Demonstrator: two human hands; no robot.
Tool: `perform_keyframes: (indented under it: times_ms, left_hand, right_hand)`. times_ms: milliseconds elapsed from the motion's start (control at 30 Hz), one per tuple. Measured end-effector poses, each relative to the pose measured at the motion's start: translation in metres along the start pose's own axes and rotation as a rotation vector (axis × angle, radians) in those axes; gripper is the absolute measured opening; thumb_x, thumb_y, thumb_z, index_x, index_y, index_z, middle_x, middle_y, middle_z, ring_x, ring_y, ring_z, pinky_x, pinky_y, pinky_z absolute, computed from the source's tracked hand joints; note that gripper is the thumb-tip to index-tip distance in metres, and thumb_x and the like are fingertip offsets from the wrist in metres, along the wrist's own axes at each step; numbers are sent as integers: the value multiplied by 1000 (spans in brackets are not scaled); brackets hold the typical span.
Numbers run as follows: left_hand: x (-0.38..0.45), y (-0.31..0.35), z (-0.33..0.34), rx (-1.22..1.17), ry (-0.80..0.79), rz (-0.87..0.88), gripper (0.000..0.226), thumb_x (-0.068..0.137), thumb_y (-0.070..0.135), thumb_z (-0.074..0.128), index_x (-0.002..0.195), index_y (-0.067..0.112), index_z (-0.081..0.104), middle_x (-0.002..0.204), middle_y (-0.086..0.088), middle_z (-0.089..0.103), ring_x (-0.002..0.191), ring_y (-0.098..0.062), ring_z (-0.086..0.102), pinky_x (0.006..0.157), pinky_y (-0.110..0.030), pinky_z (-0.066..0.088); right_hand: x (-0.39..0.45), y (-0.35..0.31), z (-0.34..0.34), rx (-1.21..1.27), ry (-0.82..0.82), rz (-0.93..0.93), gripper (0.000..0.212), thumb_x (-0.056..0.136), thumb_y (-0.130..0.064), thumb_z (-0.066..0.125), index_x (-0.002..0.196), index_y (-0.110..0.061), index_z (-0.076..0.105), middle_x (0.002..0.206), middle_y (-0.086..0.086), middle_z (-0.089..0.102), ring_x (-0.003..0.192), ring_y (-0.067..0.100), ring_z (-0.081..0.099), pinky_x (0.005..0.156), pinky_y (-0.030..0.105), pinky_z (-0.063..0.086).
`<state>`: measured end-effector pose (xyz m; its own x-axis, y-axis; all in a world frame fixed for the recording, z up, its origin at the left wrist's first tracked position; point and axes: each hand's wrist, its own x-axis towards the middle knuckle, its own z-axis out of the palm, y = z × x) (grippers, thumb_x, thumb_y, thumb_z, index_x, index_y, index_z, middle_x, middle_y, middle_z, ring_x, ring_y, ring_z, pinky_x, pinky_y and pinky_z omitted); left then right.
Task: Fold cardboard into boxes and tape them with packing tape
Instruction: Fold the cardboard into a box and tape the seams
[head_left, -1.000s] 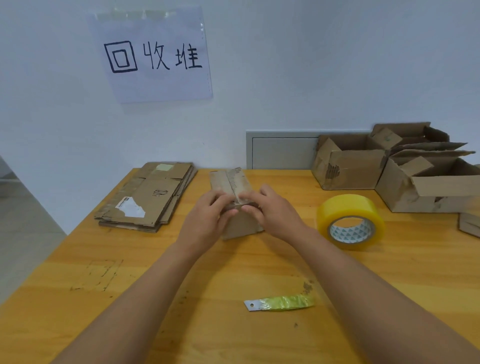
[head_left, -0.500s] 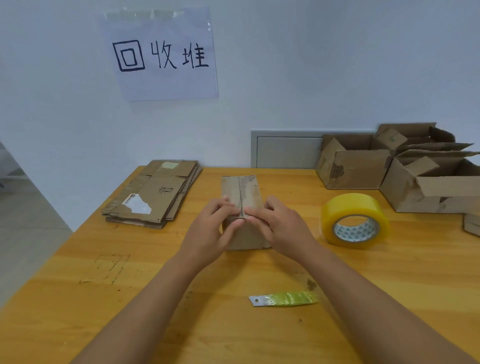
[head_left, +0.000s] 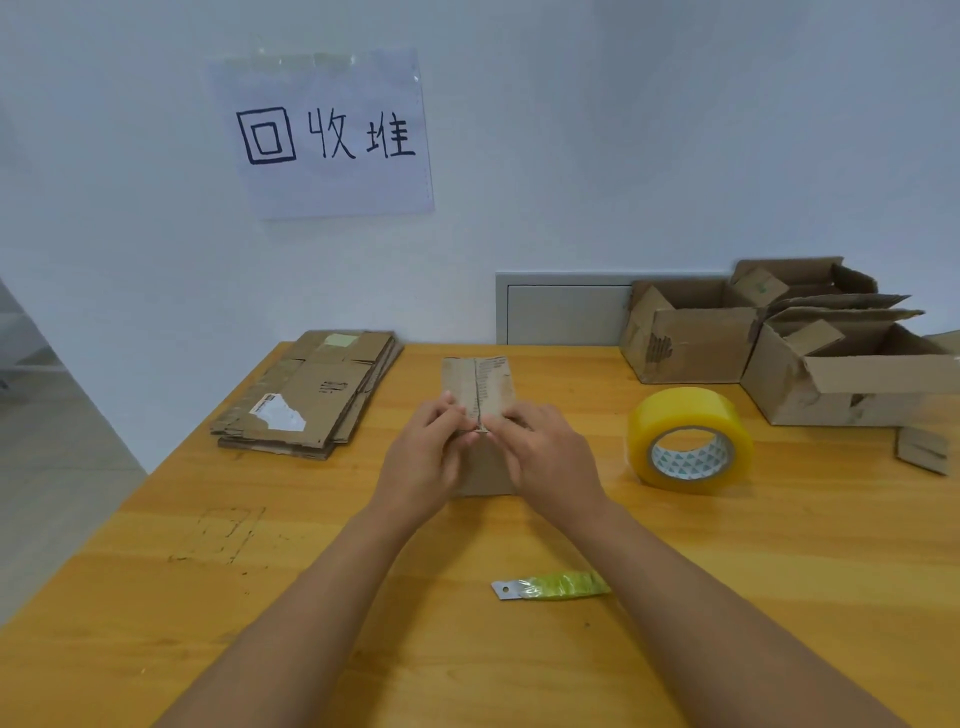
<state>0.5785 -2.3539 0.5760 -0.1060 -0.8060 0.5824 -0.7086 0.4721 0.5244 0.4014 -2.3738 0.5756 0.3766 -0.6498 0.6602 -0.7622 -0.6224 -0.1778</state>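
I see a small cardboard box (head_left: 480, 395) standing near the middle of the wooden table (head_left: 779, 571), its two top flaps folded inward so that they meet along a seam running away from the camera.

1. Left hand (head_left: 423, 460): I see it on the left side of the box at the near end. Its fingers curl over the left flap and its thumb reaches the near end of the seam, pinching the cardboard there.
2. Right hand (head_left: 550, 457): I see it mirrored on the right side. Its fingers lie over the right flap and its fingertips meet the left hand's at the seam, gripping the near edge of the box.
3. Both hands are drawn close together; their tips touch or nearly touch above the near end of the seam. I cannot tell how firmly the flaps are pressed.

Surrounding items as I see them:
- A roll of yellow packing tape (head_left: 690, 437) lies on its side to the right of the box, apart from the right hand.
- A small cutter with a green handle (head_left: 553, 586) lies on the table near the camera, between the forearms.
- A stack of flattened cardboard (head_left: 311, 395) lies at the far left of the table.
- Several open cardboard boxes (head_left: 810, 343) stand at the far right, against the wall.
- A paper sign with handwritten characters (head_left: 327, 135) is taped to the wall.
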Motion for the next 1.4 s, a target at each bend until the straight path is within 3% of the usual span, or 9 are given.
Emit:
perform_keyframes:
  times_ms: [233, 333, 500, 600, 733, 933, 1100, 1267, 1400]
  left_hand:
    - [14, 12, -15, 120, -80, -69, 35, 100, 36, 51, 132, 21, 54, 108, 10, 50, 99, -7, 50, 79, -28, 48]
    - [29, 12, -19, 172, -115, -69, 25, 101, 28, 51, 120, 21, 64, 105, 8, 49, 96, -7, 47, 77, -28, 44]
    - [32, 6, -17, 195, -137, -26, 12, 95, 18, 54, 103, 17, 64, 117, 5, 53, 106, -8, 46, 88, -30, 43]
    - [45, 4, -17, 223, -303, -98, 43, 96, 33, 42, 135, 16, 51, 156, 3, 35, 141, -11, 29, 112, -30, 26]
    - [55, 1, -18, 287, -460, -152, 71, 87, 46, 23, 152, 23, 34, 161, 6, 28, 150, -10, 14, 120, -32, 15]
    - [50, 1, -12, 361, -333, -87, 51, 101, 37, 37, 150, 23, 40, 157, 6, 36, 147, -11, 22, 117, -27, 17]
    - [16, 1, -12, 280, -116, 108, 47, 96, 54, 44, 122, 22, 66, 129, 10, 60, 119, -7, 51, 91, -24, 46]
    - [12, 7, -11, 194, -95, 82, 50, 96, 51, 45, 120, 15, 70, 127, 2, 66, 124, -9, 51, 93, -31, 50]
    - [7, 4, -16, 110, -208, 14, 25, 100, 31, 55, 122, 22, 60, 145, 2, 52, 144, -9, 32, 103, -29, 41]
  right_hand:
    - [11, -4, -12, 95, -114, 40, 34, 94, -38, 40, 103, -19, 68, 100, -2, 58, 90, 23, 48, 71, 40, 50]
    - [33, 4, -25, 180, -252, 157, 39, 97, -29, 43, 132, -20, 57, 130, -2, 55, 122, 20, 39, 102, 40, 34]
    - [64, 20, -15, 171, -583, 238, 52, 104, -33, 25, 155, -26, 27, 164, -10, 16, 152, 15, 6, 120, 53, 15]
    - [62, 25, -2, 145, -600, 217, 54, 101, -37, 23, 154, -26, 30, 164, -8, 19, 151, 17, 13, 120, 51, 20]
    - [60, 25, -2, 118, -563, 183, 52, 102, -34, 25, 153, -28, 33, 163, -11, 22, 150, 15, 13, 121, 44, 20]
    - [56, 21, -3, 188, -528, 199, 48, 103, -29, 28, 149, -30, 42, 159, -14, 30, 151, 10, 11, 121, 38, 22]
    - [55, 18, -2, 221, -478, 218, 46, 102, -27, 32, 145, -28, 49, 158, -12, 35, 149, 12, 19, 119, 34, 25]
    - [28, 12, -3, 208, -100, 111, 31, 96, -36, 42, 95, -17, 67, 101, -4, 66, 97, 14, 54, 81, 38, 52]
    - [0, 11, -8, 197, -81, 87, 40, 99, -44, 44, 117, -19, 70, 132, -6, 63, 115, 11, 58, 81, 29, 54]
